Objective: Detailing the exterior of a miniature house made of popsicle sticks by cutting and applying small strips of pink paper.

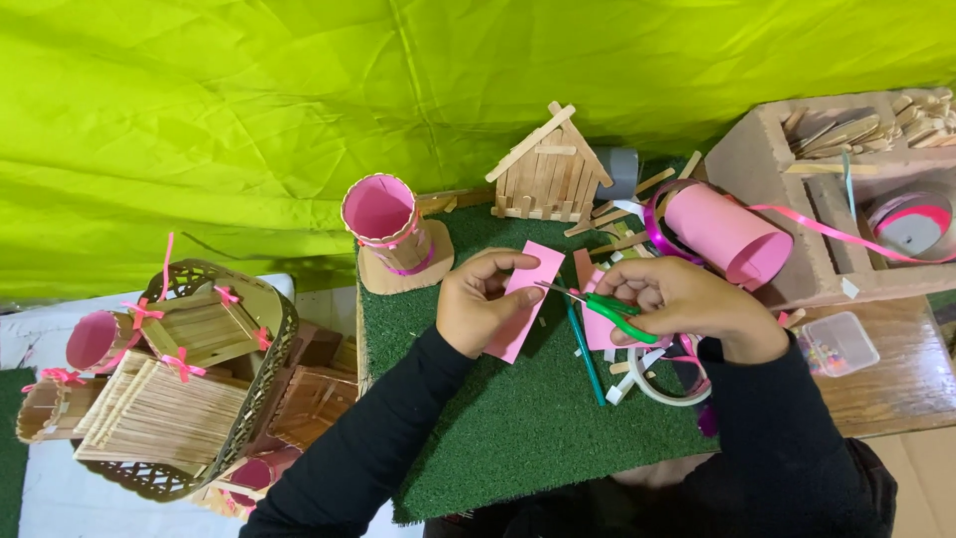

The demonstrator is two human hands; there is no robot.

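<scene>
Black sleeves (398, 438) reaching in over green turf mat (498, 428). Left hand (480, 299) pinching pink paper strip (523, 299) at mat centre. Right hand (682, 304) gripping green-handled scissors (607, 307), blades touching strip edge. Stick house (551, 169) standing at 12 o'clock, pink cup (388, 224) at 10 o'clock, wicker basket (264, 329) at 9 o'clock.

Craft workspace, stick house (551, 165), ribbon (817, 227), green turf mat (498, 418)

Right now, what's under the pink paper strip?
The left hand holds the pink paper strip over the green turf mat. Only turf shows around it; fingers and paper cover whatever lies directly beneath. The right hand holds green-handled scissors at its edge.
</scene>
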